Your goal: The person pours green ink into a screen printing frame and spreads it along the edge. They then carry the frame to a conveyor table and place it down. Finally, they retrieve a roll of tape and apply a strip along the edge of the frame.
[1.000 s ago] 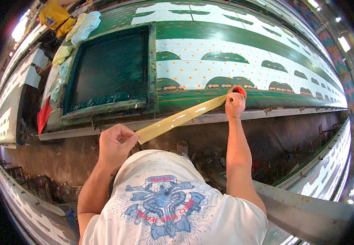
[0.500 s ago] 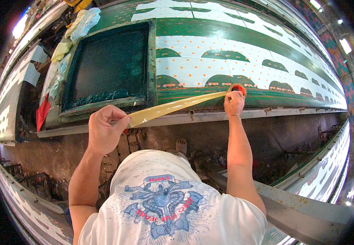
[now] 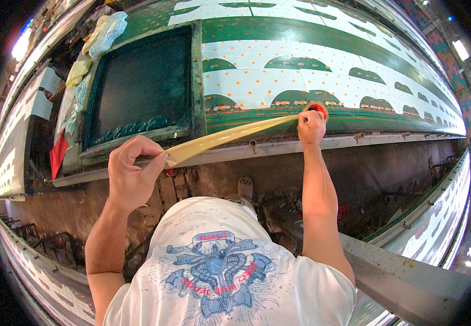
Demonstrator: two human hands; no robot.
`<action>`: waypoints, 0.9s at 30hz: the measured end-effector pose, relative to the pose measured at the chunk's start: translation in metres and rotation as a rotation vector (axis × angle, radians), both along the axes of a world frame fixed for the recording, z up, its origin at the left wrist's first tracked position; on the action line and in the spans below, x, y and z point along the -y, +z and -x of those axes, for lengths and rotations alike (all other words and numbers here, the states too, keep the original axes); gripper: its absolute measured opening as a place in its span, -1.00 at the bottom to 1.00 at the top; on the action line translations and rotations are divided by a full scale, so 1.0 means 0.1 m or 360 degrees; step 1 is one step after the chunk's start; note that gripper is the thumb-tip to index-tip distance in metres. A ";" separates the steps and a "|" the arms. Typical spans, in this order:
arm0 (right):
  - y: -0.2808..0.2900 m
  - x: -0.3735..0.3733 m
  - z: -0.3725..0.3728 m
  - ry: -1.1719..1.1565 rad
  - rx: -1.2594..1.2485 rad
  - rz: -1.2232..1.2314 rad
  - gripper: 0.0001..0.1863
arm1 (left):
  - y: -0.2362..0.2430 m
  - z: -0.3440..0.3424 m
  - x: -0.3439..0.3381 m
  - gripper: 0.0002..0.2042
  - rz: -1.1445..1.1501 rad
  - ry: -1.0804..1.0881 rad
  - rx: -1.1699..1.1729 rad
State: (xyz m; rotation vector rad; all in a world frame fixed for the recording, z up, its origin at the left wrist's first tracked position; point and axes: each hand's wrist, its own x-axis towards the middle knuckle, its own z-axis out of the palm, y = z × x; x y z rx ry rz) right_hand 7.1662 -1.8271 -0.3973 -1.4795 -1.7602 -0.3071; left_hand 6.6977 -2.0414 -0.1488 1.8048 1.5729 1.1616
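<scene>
Between my hands stretches a strip of yellowish, see-through adhesive tape. My left hand pinches its loose end between thumb and forefinger, just in front of the framed screen's near edge. With its fingers wrapped round, my right hand grips the tape roll, whose red-orange core shows above the knuckles. The strip hangs in the air over the near edge of a long green table. Behind my left hand lies a dark printing screen in a dark green, paint-smeared frame.
White cut fabric pieces with orange dots lie in rows on the green table. A metal rail with small knobs runs along its near edge. Crumpled plastic and a red cloth lie left of the screen. A rusty beam stands lower right.
My left hand has moved slightly left and down with the tape end, and the strip is a little longer. The view has shifted slightly; my right hand still holds the roll.
</scene>
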 end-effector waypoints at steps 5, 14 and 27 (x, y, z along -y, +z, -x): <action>0.06 0.03 -0.01 0.0108 0.0009 -0.0036 -0.87 | 0.05 0.03 -0.07 -0.90 0.0084 0.0099 -0.0034; 0.06 0.03 0.03 0.0206 -0.0022 -0.0139 -0.85 | -0.08 0.29 -0.29 -0.88 0.0301 0.0301 0.0139; 0.03 0.02 0.00 0.0195 0.0082 0.0157 -0.86 | 0.07 0.19 -0.25 -0.88 0.0135 0.0185 -0.0016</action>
